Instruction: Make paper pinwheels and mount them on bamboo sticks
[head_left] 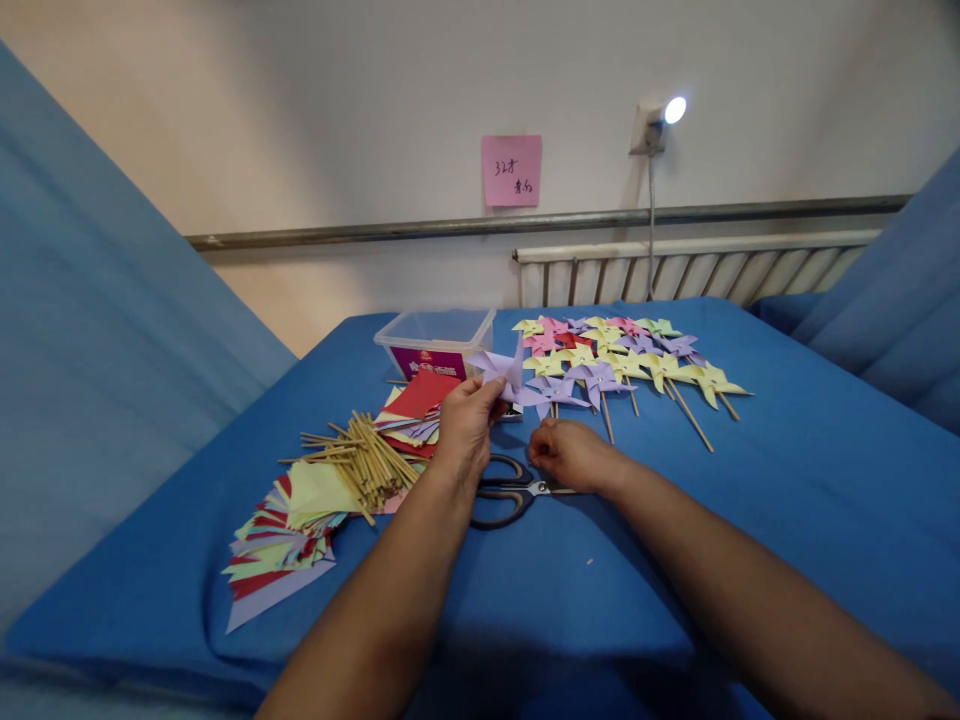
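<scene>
Between the thumb and fingers of my left hand [469, 420] is a purple paper pinwheel [508, 372], its blades folded in. My right hand [574, 452] is closed just to the right and a little lower; whatever its fingertips pinch is too small or hidden to make out. Beneath both hands lies a pair of dark-handled scissors [510, 492], blades pointing right and partly covered by my right hand. Left of my left hand sit a pile of thin wooden sticks [371, 460] and a stack of coloured paper squares [424, 396].
Finished pinwheels on sticks [600, 378] lie in rows at the back right. A clear plastic box [439, 330] stands at the back. Fanned cut papers [281, 550] spread at the left of the blue-covered table [712, 580]. A radiator [697, 268] lines the wall behind.
</scene>
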